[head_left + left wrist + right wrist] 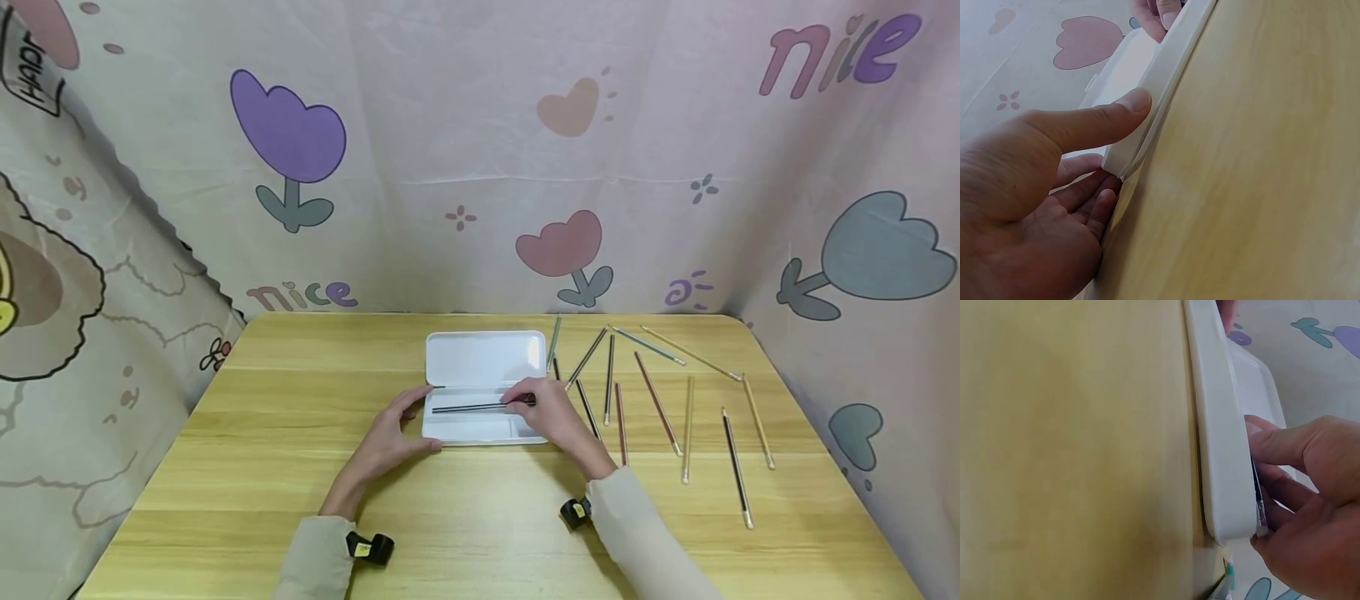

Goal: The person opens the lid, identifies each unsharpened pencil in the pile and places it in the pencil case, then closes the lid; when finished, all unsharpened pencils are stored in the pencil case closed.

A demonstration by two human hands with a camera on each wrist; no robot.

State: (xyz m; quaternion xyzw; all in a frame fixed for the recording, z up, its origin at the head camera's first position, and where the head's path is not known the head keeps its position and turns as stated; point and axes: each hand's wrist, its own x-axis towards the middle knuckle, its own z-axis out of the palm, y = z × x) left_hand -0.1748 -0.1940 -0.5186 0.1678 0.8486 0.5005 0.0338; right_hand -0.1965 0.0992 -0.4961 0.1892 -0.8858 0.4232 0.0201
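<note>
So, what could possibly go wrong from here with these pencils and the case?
First, the dark pencil pinched in the right hand might roll or land askew if released unevenly. Second, the white case could shift if the left hand, gripping its left end, eases off. Third, the right sleeve might nudge the loose reddish pencil lying close by.
</note>
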